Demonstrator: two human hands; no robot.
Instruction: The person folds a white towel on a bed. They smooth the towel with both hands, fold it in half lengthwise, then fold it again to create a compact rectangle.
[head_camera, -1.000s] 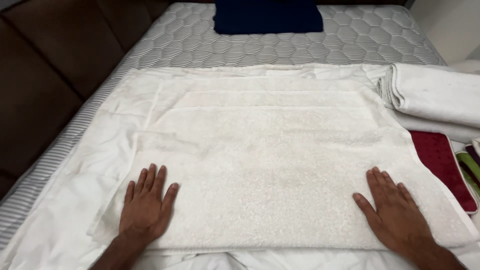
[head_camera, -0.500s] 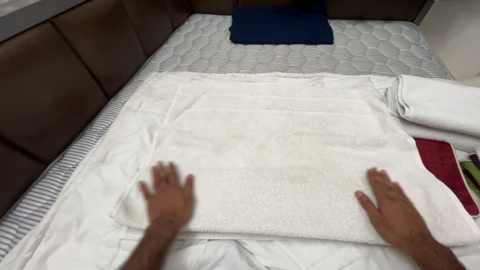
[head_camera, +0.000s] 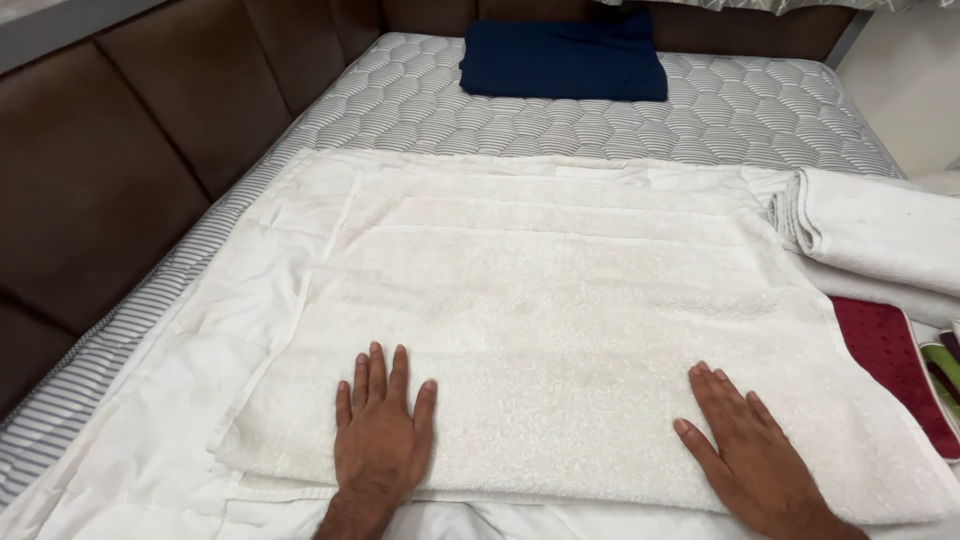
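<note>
A large white towel (head_camera: 560, 330) lies spread flat on a white sheet (head_camera: 250, 300) over the bed. My left hand (head_camera: 382, 425) rests palm down on the towel's near edge, left of centre, fingers slightly apart. Flat on the towel near its near right corner lies my right hand (head_camera: 740, 445), also palm down. Neither hand grips anything.
A folded dark blue cloth (head_camera: 560, 62) sits at the far end of the grey quilted mattress (head_camera: 700, 120). A folded white towel (head_camera: 870, 225) lies at the right, with a dark red cloth (head_camera: 890, 350) beside it. A brown padded wall (head_camera: 110, 170) runs along the left.
My left hand has slid to the right along the towel's near edge, toward the centre. My right hand has stayed near the right corner. The view has tilted up slightly.
</note>
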